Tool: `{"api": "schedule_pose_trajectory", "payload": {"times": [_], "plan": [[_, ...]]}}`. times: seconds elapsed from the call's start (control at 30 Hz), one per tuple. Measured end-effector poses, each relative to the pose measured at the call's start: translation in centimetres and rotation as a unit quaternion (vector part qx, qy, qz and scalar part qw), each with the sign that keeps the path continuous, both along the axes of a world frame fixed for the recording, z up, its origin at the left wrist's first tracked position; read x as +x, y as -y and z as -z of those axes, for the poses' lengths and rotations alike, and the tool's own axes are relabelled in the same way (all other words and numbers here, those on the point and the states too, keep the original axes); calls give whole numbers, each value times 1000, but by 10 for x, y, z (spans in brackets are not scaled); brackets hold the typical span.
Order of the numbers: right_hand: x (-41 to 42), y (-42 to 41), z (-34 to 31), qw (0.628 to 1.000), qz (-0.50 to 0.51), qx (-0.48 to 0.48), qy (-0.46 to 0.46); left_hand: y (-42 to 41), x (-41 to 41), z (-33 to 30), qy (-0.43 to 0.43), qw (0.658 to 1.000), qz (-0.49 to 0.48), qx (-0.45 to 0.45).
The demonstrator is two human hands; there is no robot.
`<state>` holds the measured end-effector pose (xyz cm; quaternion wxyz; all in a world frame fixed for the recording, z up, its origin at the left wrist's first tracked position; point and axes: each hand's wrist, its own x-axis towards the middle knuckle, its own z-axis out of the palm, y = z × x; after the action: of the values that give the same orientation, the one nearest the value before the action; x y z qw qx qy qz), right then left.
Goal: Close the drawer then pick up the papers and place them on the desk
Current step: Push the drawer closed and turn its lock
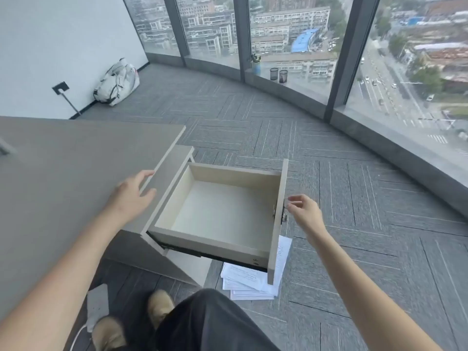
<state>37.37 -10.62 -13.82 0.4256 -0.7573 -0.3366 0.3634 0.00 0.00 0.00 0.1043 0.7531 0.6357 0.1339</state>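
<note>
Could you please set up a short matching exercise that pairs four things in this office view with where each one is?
Things:
1. papers
2. drawer
3. white bag
4. mesh pen cups

Places:
A. on the window ledge
B. pulled out from under the desk, empty
C. on the carpet beneath the drawer front
D. on the floor against the white wall

Pairs: 1-C, 2-B, 3-D, 4-A
</note>
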Motion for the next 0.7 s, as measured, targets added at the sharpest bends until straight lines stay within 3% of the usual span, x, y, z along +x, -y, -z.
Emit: {"api": "schedule_pose_trajectory", "payload": {"times": [0.1, 0.2, 0.4, 0.7], "plan": [[4, -2, 9, 996, -40, -74, 20, -9, -10, 7, -13, 1000, 7, -7], [5, -2, 13, 991, -63, -115, -20, -19, -21, 18, -35, 999, 20, -26], [10, -2, 16, 978, -158, -125, -52, -34, -38, 36, -87, 995, 45, -30], [0, -13, 27, 959, -179, -130, -175, -37, -43, 42, -50, 997, 51, 4]]}}
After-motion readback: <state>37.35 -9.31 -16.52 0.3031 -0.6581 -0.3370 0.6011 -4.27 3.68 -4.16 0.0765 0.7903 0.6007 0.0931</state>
